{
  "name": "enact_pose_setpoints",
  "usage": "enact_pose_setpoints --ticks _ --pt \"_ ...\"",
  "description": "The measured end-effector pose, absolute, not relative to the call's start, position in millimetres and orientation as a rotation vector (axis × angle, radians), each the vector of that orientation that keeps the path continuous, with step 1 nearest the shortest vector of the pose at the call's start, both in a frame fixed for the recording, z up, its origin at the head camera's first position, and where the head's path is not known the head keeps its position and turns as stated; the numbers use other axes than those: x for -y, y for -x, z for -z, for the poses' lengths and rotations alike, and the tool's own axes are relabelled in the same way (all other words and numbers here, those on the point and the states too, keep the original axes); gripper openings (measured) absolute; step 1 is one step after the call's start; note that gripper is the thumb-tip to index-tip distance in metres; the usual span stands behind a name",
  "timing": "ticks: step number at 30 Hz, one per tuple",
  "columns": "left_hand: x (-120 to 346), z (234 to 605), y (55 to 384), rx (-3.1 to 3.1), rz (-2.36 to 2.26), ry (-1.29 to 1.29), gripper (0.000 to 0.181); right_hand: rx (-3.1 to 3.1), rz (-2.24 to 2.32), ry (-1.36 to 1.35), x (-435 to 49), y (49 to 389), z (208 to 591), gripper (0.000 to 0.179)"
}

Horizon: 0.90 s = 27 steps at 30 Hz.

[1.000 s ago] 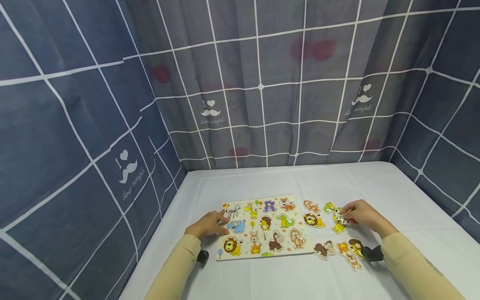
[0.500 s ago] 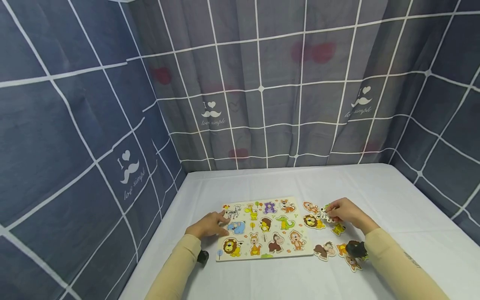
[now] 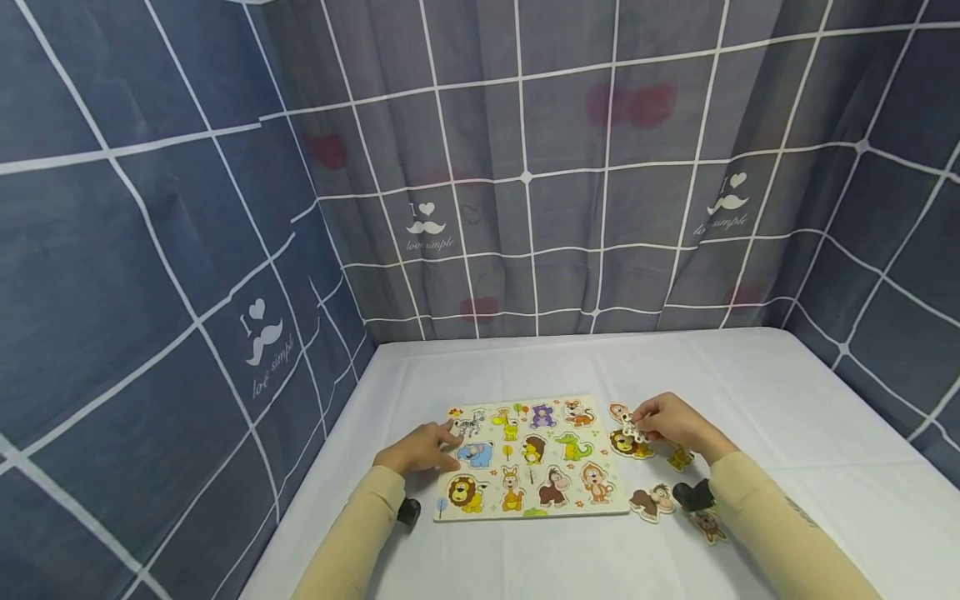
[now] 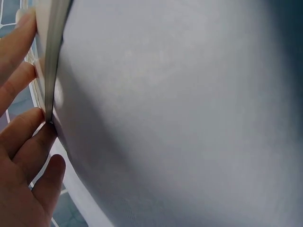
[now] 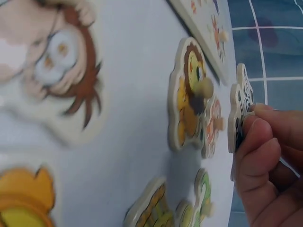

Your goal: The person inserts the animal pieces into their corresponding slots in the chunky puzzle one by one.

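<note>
Right hand [image 3: 675, 423]: black-and-white animal piece [image 3: 628, 427] is pinched at the fingertips, lifted | Changed: it has been carried leftward, near lion piece [image 5: 190, 97] | Meaning: board [image 3: 562, 511], left of these fingers, is being approached, not reached | Left hand [image 3: 420, 448]: fingers spread, board's edge touched

At twelve o'clock, the curtain [image 3: 562, 208] is matt, creased cloth; smooth cloth covers the bench [image 3: 540, 558]. The puzzle board [image 3: 550, 457] looks wooden, its printed face smooth. At its three o'clock, the lion piece [image 5: 182, 109] shows bare wooden edges and peg [image 5: 205, 88].
</note>
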<state>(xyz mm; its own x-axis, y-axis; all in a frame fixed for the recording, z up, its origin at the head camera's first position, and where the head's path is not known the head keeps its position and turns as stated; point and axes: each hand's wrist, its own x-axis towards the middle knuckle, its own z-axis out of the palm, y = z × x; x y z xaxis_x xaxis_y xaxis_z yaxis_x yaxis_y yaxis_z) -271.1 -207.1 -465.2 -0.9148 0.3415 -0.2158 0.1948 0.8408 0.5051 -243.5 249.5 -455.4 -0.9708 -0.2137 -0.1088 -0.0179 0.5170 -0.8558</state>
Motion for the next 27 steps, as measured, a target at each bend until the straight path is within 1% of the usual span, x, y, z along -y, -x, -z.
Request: enact_pose_setpoints --ticks 19,27 --pt "207.0 465.9 272.1 -2.69 -0.734 -0.387 0.056 -2.518 1.39 0.201 -216.1 262.9 454.5 0.01" --pt "208.0 466.0 273.4 -2.7 -0.709 -0.351 0.056 -2.514 1.384 0.216 -205.2 266.3 455.8 0.011"
